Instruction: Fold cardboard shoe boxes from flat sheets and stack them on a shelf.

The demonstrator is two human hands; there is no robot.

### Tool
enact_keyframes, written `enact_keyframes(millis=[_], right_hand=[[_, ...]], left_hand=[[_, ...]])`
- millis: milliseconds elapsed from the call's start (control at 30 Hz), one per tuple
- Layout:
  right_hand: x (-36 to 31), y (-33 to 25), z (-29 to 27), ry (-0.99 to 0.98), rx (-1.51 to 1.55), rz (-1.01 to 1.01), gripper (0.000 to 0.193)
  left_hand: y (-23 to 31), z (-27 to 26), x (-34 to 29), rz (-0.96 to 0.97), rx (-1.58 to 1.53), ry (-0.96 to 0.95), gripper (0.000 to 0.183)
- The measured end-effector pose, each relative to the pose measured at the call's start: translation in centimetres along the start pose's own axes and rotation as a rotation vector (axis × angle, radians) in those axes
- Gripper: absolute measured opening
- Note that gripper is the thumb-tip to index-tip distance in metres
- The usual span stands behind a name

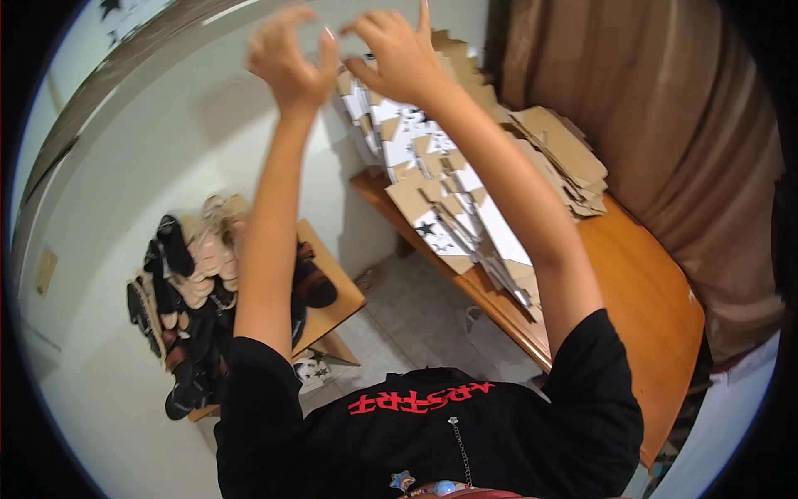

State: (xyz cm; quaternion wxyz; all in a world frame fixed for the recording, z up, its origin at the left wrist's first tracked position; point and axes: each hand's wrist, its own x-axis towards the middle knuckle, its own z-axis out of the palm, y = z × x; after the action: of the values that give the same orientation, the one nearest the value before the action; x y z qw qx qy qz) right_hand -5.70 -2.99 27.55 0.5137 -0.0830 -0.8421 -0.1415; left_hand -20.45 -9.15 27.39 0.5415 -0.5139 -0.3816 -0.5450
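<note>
Both of my arms are stretched up and away from me, with nothing held in either hand. My left hand (293,62) has its fingers apart and curved, slightly blurred, in front of the pale wall. Close beside it on the right, my right hand (401,58) is also spread, thumb and fingers bent toward the left one without touching it. Beneath and behind the right hand and forearm, a long row of folded cardboard boxes (428,158), white with black stars and brown inner sides, lies on the wooden table (640,291).
More plain brown cardboard pieces (561,145) are stacked at the table's far side by a brown curtain (640,91). To the left, a heap of sandals and shoes (195,291), black and beige, covers a small wooden stand (332,303). Grey floor tiles (403,324) show between the two.
</note>
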Motion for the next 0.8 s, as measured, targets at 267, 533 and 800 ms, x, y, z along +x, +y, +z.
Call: enact_keyframes(millis=[267, 533, 800], right_hand=[[-36.0, 9.8, -3.9, -0.454, 0.001, 0.884, 0.055], [-50.3, 6.3, -11.4, -0.545, -0.143, 1.189, 0.066], [-53.2, 7.2, -12.9, -0.515, 0.026, 1.085, 0.066]], left_hand=[[21.0, 9.1, -32.5, -0.957, -0.546, -1.366, 0.035], [31.4, 8.0, -39.4, -1.352, -0.247, -1.277, 0.094], [32.9, 8.4, -34.4, -1.134, -0.048, -1.220, 0.058]])
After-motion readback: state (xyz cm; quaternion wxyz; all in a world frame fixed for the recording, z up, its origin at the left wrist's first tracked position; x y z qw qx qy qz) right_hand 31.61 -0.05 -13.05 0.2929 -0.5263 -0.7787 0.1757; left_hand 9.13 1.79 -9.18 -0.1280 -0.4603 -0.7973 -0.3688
